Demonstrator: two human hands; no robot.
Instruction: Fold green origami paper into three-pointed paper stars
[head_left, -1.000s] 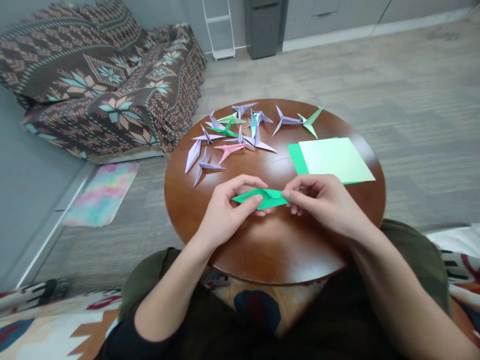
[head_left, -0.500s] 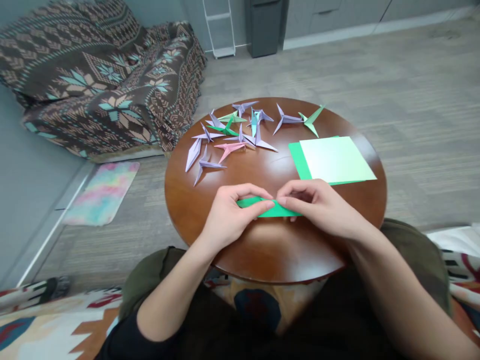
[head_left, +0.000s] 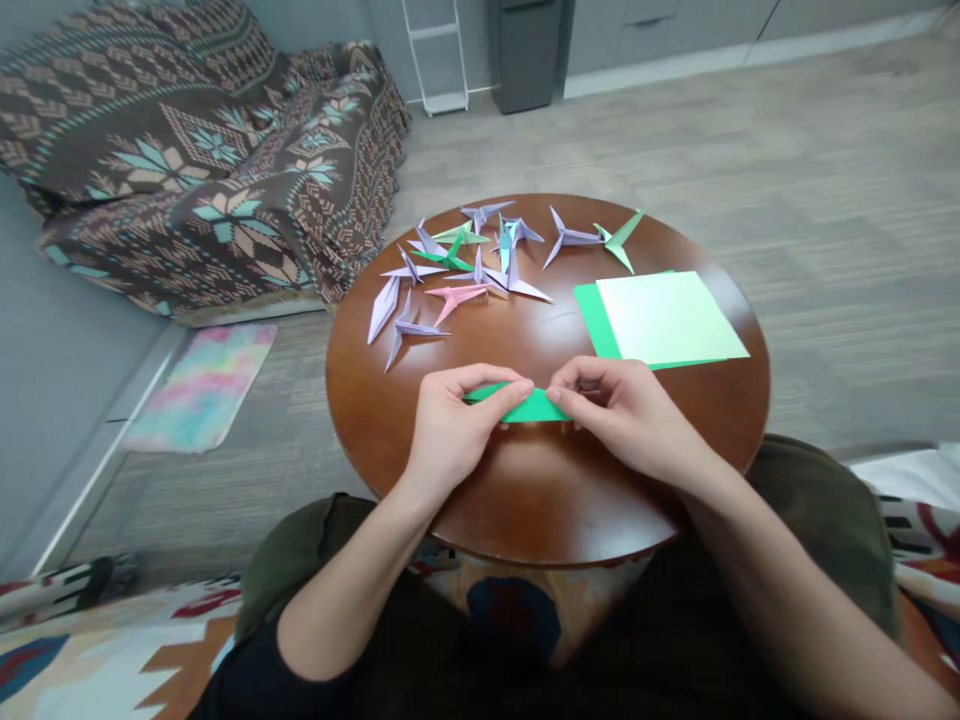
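A folded piece of green paper is held between both hands over the near half of the round table. My left hand pinches its left part, the thumb pressed on top near the upper edge. On the right, my right hand grips the other end with thumb and fingers. The two thumb tips are a short way apart, and the fingers beneath the paper are mostly hidden. Beyond the hands stand several folded paper cranes, among them a pink one, a dark green one and a lilac one.
On the table's right side lies a stack of square paper, pale green over bright green. The round brown table reaches close to my knees. A sofa under a patterned cover stands at the far left.
The green paper and both hands have shifted slightly left and up. My left thumb has slid left, away from the right thumb, so the gap between them has widened.
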